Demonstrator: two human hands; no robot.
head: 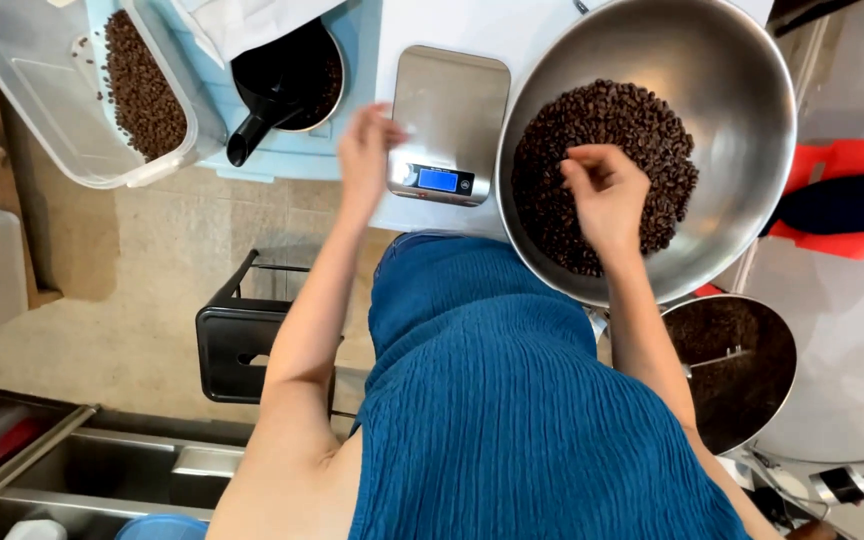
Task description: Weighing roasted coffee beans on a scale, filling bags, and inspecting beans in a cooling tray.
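My right hand [607, 197] rests fingers-down in a heap of dark roasted coffee beans [642, 130] inside a large steel bowl [742, 90]; the fingertips are pinched among the beans. My left hand [367, 150] hovers at the left edge of a flat steel kitchen scale [452, 105] with a lit blue display [439, 180]. Its fingers are bent and blurred, and I cannot see anything in them. The scale's platform is bare.
A clear plastic tub [22, 90] with coffee beans sits at upper left. Beside it is a black scoop [267, 95] in a round container. A black stool [237, 340] stands below, and a second steel pan [742, 370] at lower right. A red object [847, 160] lies right.
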